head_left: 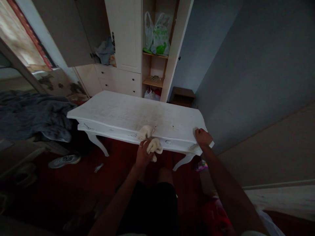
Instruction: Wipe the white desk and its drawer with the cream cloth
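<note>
A white table (118,111) with curved legs stands in front of me, its top smudged with grey marks. My left hand (144,154) is closed on a cream cloth (150,139) that lies over the table's near edge. My right hand (203,137) rests on the table's near right corner, fingers curled over the edge. My dark-clothed legs show below the table edge.
A white wardrobe (125,36) stands behind the table, its open shelves holding plastic bags (157,36). A bed with a dark blanket (31,113) is at left. A sneaker (64,160) lies on the red floor. A blue-grey wall (246,65) runs along the right.
</note>
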Tool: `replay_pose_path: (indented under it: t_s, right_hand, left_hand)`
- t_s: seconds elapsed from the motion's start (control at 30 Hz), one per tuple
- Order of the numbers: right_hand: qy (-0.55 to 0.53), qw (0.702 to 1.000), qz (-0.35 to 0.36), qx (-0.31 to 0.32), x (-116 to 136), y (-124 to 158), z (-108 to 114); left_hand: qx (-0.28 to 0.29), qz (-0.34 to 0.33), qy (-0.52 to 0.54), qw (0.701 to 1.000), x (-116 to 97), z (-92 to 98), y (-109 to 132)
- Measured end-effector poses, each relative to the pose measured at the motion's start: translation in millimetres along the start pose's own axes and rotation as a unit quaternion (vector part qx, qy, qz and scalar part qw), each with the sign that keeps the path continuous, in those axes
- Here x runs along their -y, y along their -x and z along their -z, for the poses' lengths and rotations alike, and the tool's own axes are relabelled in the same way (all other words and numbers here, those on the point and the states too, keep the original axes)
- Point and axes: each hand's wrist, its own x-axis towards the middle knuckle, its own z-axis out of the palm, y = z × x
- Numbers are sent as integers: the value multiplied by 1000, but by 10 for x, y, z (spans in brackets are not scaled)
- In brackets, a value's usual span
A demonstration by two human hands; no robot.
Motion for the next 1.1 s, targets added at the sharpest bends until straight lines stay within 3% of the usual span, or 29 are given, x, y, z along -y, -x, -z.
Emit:
replay_pose_path:
  t_s: [0.1,0.23,0.5,0.6,0.77,1.0,1.1]
  right_hand:
    - [4,1000,7,-6,-33,24,-21]
    - [11,1000,16,-19,-53,76,-20]
    - [11,999,11,-29,-47,107,-20]
    - [4,999,13,-38,-67,85,-76]
    - [-2,999,14,-46,-88,70,-128]
    - [-12,999,16,-36,-78,77,-94]
    - [-19,999,13,-27,-70,86,-74]
  left_hand:
    - [-42,46,22,998,166,-149,-1]
    - [-132,86,51,986,251,-259,-178]
    - [-196,226,25,954,-24,-622,-416]
    - [-154,232,-18,960,-191,-839,-353]
    - [-22,167,-109,980,-398,-1086,-199]
    - [69,106,-179,976,-369,-998,-154]
    - [88,113,-148,978,-324,-957,-135]
